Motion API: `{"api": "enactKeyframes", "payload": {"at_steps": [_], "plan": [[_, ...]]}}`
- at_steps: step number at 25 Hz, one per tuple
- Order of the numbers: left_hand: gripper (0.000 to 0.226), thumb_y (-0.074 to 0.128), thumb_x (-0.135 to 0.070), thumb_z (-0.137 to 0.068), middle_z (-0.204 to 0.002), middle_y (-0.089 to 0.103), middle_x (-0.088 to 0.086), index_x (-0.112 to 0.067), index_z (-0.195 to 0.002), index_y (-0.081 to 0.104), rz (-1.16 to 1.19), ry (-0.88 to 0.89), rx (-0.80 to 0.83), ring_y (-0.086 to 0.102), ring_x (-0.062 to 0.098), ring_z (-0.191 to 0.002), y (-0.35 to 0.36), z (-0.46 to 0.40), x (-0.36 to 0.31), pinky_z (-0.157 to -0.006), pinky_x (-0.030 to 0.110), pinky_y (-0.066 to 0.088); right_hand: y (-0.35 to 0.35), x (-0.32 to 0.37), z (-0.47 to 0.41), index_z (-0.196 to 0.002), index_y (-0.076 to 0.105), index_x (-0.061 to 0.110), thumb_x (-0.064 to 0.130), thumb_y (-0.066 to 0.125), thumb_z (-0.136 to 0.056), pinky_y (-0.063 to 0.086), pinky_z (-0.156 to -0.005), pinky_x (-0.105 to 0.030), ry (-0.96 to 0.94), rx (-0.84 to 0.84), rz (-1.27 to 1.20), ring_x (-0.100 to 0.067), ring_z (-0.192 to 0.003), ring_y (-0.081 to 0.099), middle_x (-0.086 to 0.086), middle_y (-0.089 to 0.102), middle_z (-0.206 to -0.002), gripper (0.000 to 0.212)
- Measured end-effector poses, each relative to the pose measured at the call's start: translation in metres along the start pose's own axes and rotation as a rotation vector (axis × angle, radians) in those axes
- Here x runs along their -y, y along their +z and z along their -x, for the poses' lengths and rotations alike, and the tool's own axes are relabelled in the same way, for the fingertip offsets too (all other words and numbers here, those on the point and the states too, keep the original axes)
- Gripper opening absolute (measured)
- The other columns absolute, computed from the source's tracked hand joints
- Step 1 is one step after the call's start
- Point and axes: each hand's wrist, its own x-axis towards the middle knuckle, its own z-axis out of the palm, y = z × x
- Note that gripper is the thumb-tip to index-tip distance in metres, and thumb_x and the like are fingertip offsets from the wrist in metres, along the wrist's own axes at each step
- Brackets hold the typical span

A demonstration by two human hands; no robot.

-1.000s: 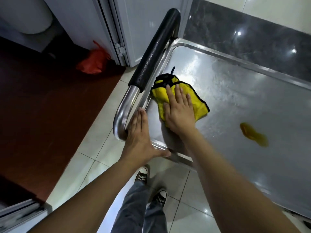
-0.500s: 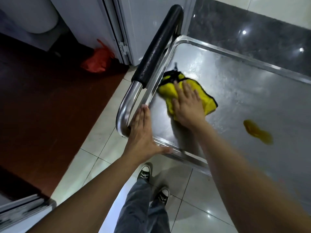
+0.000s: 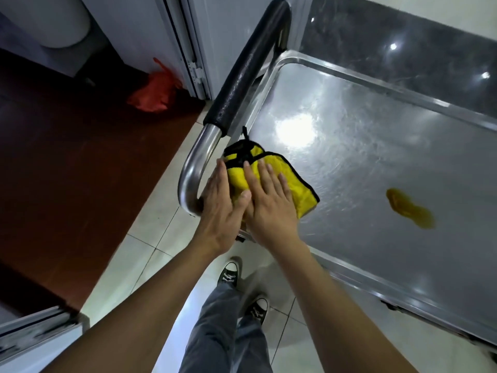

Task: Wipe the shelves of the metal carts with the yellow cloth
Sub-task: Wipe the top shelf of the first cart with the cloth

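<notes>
Glossy scratched metal shelf; plush yellow cloth; matt foam handle

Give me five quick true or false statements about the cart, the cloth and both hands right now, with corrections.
1. The right hand lies flat on the yellow cloth. True.
2. The cloth covers the yellow stain. False: the stain lies apart, to the right of the cloth.
3. The left hand grips the black padded part of the handle. False: it rests by the bare metal bend.
4. The cloth sits near the shelf corner by the handle. True.
5. A red bag lies on the shelf. False: it is on the floor.
</notes>
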Motion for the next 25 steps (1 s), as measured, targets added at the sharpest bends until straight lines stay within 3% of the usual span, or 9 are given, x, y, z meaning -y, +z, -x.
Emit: {"api": "enactKeyframes", "payload": {"at_steps": [5,8,14,17,19,20,24,25], "plan": [[0.083,0.02,-0.065,-0.099,-0.169,-0.018,-0.003,-0.021,-0.16,-0.017,-0.345,0.081,-0.056,-0.017,0.008,-0.154,0.014,0.004,0.004,-0.124,0.031,-0.008,-0.009,-0.051,0.021,-0.162,0.002,0.03,0.039,0.029,-0.105,0.0,-0.128,-0.041,0.453,-0.197,-0.018,-0.016,-0.157,-0.002,-0.002,0.002,-0.17,0.063],[0.086,0.019,-0.064,-0.098,-0.169,-0.019,0.002,-0.015,-0.16,-0.015,-0.443,0.071,-0.072,-0.018,0.013,-0.155,0.018,0.005,0.0,-0.124,0.031,-0.01,-0.019,-0.075,0.015,-0.162,0.006,0.028,0.037,0.032,-0.105,0.001,-0.127,-0.042,0.544,-0.237,-0.009,-0.019,-0.157,0.002,-0.004,0.005,-0.17,0.063],[0.084,0.014,-0.066,-0.097,-0.169,-0.02,0.0,-0.018,-0.16,-0.015,-0.508,0.084,-0.079,-0.019,0.012,-0.154,0.02,0.004,0.004,-0.125,0.035,-0.008,-0.045,-0.093,-0.078,-0.162,0.01,0.027,0.04,0.031,-0.106,0.002,-0.127,-0.045,0.485,-0.236,-0.021,-0.023,-0.157,0.006,-0.009,0.009,-0.169,0.062],[0.085,0.013,-0.066,-0.096,-0.169,-0.019,0.002,-0.016,-0.16,-0.013,-0.547,0.079,-0.082,-0.02,0.013,-0.154,0.019,0.001,0.006,-0.126,0.037,-0.007,-0.027,-0.06,-0.068,-0.161,0.016,0.031,0.042,0.034,-0.103,0.004,-0.128,-0.042,0.125,-0.168,-0.02,-0.022,-0.157,0.01,-0.006,0.017,-0.168,0.062],[0.086,0.012,-0.066,-0.096,-0.168,-0.021,0.002,-0.015,-0.16,-0.015,-0.591,0.068,-0.07,-0.021,0.013,-0.154,0.021,0.003,0.006,-0.127,0.039,-0.005,-0.027,-0.068,-0.063,-0.159,0.022,0.034,0.042,0.04,-0.101,0.009,-0.127,-0.042,-0.148,-0.076,0.027,-0.02,-0.155,0.016,-0.003,0.022,-0.167,0.062],[0.086,0.012,-0.067,-0.096,-0.168,-0.022,0.002,-0.016,-0.16,-0.016,-0.606,0.067,-0.073,-0.021,0.013,-0.154,0.021,0.003,0.006,-0.127,0.039,-0.004,-0.035,-0.082,-0.076,-0.159,0.024,0.034,0.041,0.042,-0.1,0.011,-0.127,-0.042,-0.195,-0.07,0.044,-0.021,-0.155,0.019,-0.004,0.024,-0.166,0.062],[0.085,0.012,-0.069,-0.097,-0.167,-0.025,0.0,-0.02,-0.159,-0.019,-0.62,0.084,-0.072,-0.023,0.014,-0.154,0.023,0.0,0.007,-0.123,0.038,-0.009,-0.061,-0.128,-0.13,-0.161,0.016,0.033,0.044,0.035,-0.103,0.003,-0.127,-0.043,0.189,-0.126,0.028,-0.022,-0.157,0.009,-0.006,0.015,-0.169,0.062],[0.085,0.012,-0.069,-0.097,-0.168,-0.024,0.002,-0.02,-0.159,-0.018,-0.65,0.065,-0.076,-0.021,0.017,-0.154,0.024,0.001,0.006,-0.123,0.039,-0.008,-0.058,-0.126,-0.13,-0.161,0.015,0.033,0.044,0.035,-0.103,0.002,-0.127,-0.043,0.211,-0.151,0.025,-0.022,-0.157,0.008,-0.006,0.014,-0.169,0.062]]}}
